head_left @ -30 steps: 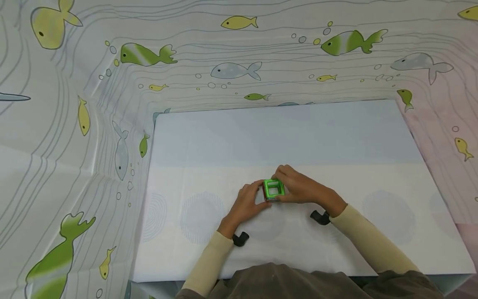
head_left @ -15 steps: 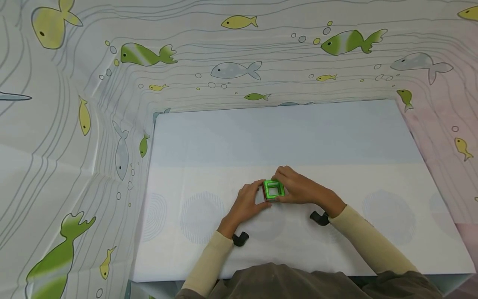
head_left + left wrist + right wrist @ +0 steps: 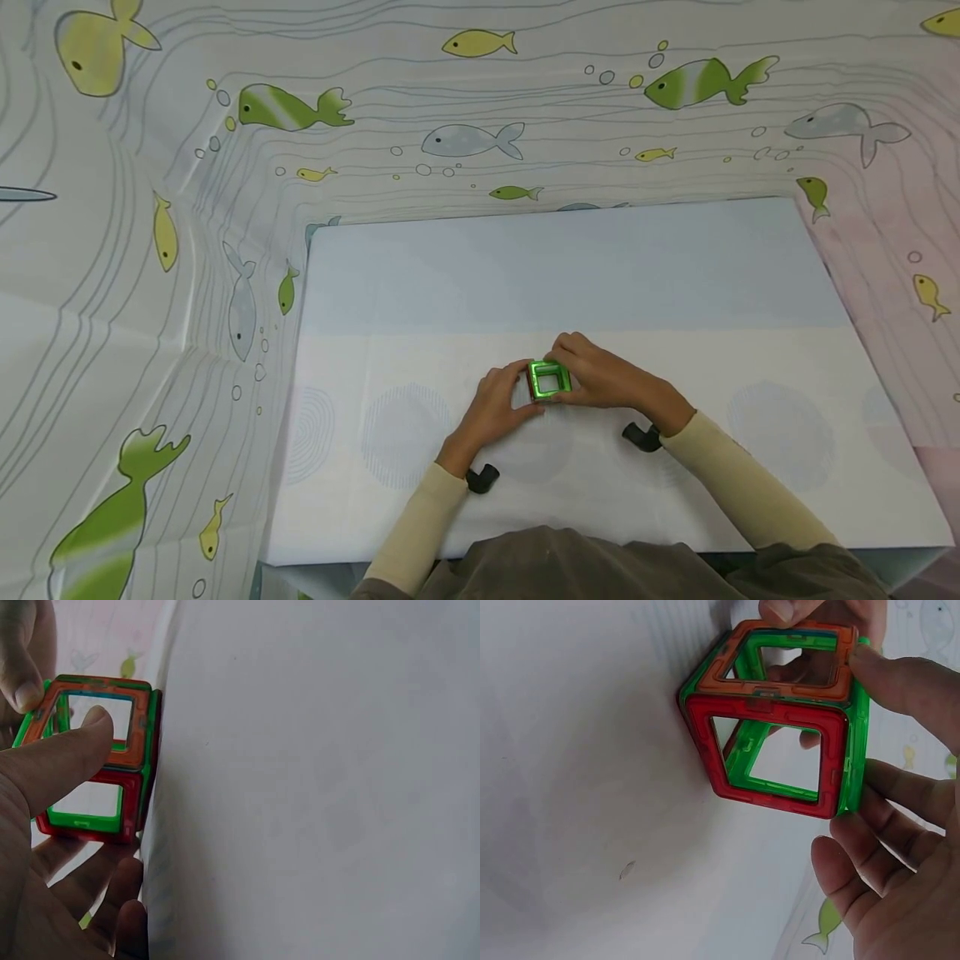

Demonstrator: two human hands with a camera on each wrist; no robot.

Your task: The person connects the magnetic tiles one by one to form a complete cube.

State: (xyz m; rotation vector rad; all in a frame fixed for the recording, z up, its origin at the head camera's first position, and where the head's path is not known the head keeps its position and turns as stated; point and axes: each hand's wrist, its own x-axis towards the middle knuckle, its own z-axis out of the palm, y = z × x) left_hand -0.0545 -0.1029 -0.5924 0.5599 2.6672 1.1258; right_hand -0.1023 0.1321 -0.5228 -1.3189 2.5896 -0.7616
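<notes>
A small open-framed cube of magnetic tiles (image 3: 534, 382) stands on the table between both hands. Its top is a green square tile (image 3: 855, 754); the sides include a red tile (image 3: 761, 710) and an orange tile (image 3: 739, 687). From the left, my left hand (image 3: 491, 410) grips the cube, its thumb (image 3: 71, 756) across the orange tile and its fingers round the opposite side. My right hand (image 3: 603, 379) holds the green top at its right edge, between thumb (image 3: 904, 686) and fingertips. The cube's underside is hidden.
A white and pale blue cloth with printed circles covers the table (image 3: 570, 267). Fish-printed sheets (image 3: 375, 187) rise behind it and at both sides. Black curved pieces (image 3: 483, 479) sit at the wrists. The person's dark clothing (image 3: 577, 567) meets the near table edge.
Both hands keep their places around the cube. Only the look of the green top shifts slightly, with less of the inside far wall showing; the head view moves a little.
</notes>
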